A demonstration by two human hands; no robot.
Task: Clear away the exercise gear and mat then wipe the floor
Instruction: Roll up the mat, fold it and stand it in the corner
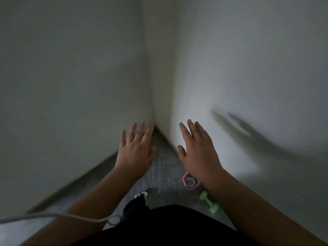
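Exercise gear on the floor of a room corner, seen from the head camera. A light green dumbbell (209, 201) lies on the grey speckled floor (165, 167) near the foot of the right-hand wall (248, 68), tilted so that one end points toward the corner; the person's right forearm crosses just above it in the view. Near the dumbbell, farther toward the corner, lies a pink coiled skipping rope (189, 182), its loops bunched together and partly hidden behind the right wrist. No mat is visible in this view.

Above the gear, both arms reach forward toward the corner. The left hand (136, 150) is released, fingers straight and spread, palm down, holding nothing; its fingertips overlap the base of the left-hand wall (71, 68) in the picture, but contact cannot be judged. The right hand (197, 150) is likewise released, fingers extended and close together, grasping nothing. Its blurred shadow (252, 135) falls on the right-hand wall.

Lower in the frame appear a dark-clothed leg with a shoe (143, 195) on the floor, the person's black top (168, 228), and a pale grey cable (53, 216) running across the lower left.
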